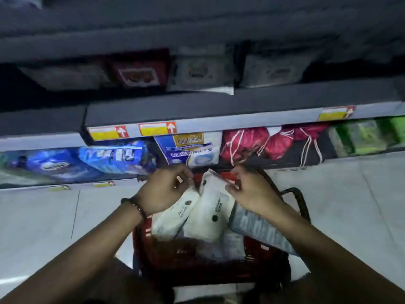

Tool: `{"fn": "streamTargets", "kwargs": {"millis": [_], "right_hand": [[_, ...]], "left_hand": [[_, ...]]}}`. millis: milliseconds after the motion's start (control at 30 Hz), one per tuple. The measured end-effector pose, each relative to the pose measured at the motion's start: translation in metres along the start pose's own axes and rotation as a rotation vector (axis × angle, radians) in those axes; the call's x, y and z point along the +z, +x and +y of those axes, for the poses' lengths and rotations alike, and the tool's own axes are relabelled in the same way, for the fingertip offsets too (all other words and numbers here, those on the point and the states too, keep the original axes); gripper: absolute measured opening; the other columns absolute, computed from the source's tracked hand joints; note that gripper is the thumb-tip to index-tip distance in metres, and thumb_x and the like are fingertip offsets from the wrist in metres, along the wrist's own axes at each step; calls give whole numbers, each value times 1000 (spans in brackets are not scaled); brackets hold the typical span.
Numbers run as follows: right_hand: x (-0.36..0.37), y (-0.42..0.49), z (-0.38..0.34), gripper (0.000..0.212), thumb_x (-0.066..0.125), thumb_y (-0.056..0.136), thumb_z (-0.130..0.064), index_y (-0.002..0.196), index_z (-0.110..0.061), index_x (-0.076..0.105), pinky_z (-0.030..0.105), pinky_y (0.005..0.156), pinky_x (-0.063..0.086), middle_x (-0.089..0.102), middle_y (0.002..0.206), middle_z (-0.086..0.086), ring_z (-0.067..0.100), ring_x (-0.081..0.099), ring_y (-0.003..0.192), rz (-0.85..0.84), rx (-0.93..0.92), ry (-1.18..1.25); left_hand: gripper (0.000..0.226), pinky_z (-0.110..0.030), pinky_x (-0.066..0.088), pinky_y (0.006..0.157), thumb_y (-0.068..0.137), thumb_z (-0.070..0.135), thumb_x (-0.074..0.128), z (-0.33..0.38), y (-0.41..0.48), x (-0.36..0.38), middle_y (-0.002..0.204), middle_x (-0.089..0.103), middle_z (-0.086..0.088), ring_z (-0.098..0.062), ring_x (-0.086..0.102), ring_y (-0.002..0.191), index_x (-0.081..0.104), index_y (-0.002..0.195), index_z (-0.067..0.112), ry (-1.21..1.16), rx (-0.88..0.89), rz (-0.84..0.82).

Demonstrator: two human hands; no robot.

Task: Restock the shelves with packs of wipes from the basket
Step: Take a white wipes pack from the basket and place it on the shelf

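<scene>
White plastic fills the red basket (145, 242): two white packs of wipes stand on end, one grey-blue pack (256, 229) lies at 4 o'clock under the right forearm, and something pale beneath is too blurred to count. The middle pack (210, 209) runs from 12 to 6 o'clock, and the right hand (252, 194) pinches its top edge. The left hand (166, 190) curls at the top of the left pack (175, 218); whether it grips, I cannot tell. The shelves (197, 111) stand at 12 o'clock.
</scene>
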State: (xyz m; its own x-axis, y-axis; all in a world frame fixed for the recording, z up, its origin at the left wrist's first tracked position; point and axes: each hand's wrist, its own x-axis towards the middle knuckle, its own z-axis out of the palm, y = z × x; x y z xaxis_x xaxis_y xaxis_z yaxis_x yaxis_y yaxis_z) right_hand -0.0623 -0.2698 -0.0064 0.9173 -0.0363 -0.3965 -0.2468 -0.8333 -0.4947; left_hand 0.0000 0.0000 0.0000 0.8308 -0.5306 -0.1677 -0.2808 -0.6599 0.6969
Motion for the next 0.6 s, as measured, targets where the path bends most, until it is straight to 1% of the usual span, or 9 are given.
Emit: {"fn": "streamTargets", "kwargs": {"millis": [67,167,200,267,333,400,467,533,600], "right_hand": [[27,1,23,46,72,94,-40,131,-19,58,35,85,52,72,118,6,28,68,108,26,3,23],[69,4,54,37,74,94,-36,124,-18,62,34,83,50,71,109,4,28,69,103,130,-8,99],[80,5,60,35,71,95,-37,122,-17,61,35,84,49,70,112,5,29,68,105,147,-21,85],[90,7,63,38,66,99,-41,125,-15,57,36,83,49,70,118,9,32,67,109,89,-12,39],[95,-1,64,42,70,96,-43,127,-17,59,33,79,50,74,113,5,28,71,104,83,72,151],[102,-16,61,43,71,95,-45,126,-17,61,35,79,54,77,107,4,28,73,100,148,123,223],[102,-22,52,40,62,100,-48,121,-14,61,35,73,52,76,107,6,29,72,94,103,159,176],[97,-24,41,38,53,103,-53,103,-17,65,34,71,50,74,98,7,29,71,89,47,185,123],[92,-31,35,51,49,101,-61,81,-16,60,36,72,48,72,87,7,30,71,86,42,189,70]], "left_hand": [[14,-30,53,70,95,20,67,-13,-1,24,95,68,16,-7,67,74,66,101,32,70,92,21],[10,-26,52,78,98,26,66,-35,-2,58,100,61,20,-3,62,86,67,105,33,136,228,95],[10,-29,52,80,98,30,64,-37,-4,68,101,61,20,-5,61,90,67,107,33,175,271,127],[18,-38,50,84,98,39,57,-40,-6,79,107,67,17,-15,61,95,68,111,32,325,330,137],[24,-38,47,88,100,45,55,-36,-13,83,115,71,18,-20,60,101,67,117,34,431,284,127],[29,-36,45,95,102,49,56,-28,-27,84,119,72,21,-16,59,110,65,127,37,338,178,119],[42,-41,42,103,103,57,51,-20,-32,80,124,70,24,-15,54,119,55,141,41,317,85,79],[49,-46,38,107,102,63,46,-17,-30,78,129,68,26,-19,50,128,47,147,44,365,67,17],[48,-49,37,110,101,63,46,-14,-33,78,131,67,26,-21,49,132,48,146,45,383,43,-20]]}}
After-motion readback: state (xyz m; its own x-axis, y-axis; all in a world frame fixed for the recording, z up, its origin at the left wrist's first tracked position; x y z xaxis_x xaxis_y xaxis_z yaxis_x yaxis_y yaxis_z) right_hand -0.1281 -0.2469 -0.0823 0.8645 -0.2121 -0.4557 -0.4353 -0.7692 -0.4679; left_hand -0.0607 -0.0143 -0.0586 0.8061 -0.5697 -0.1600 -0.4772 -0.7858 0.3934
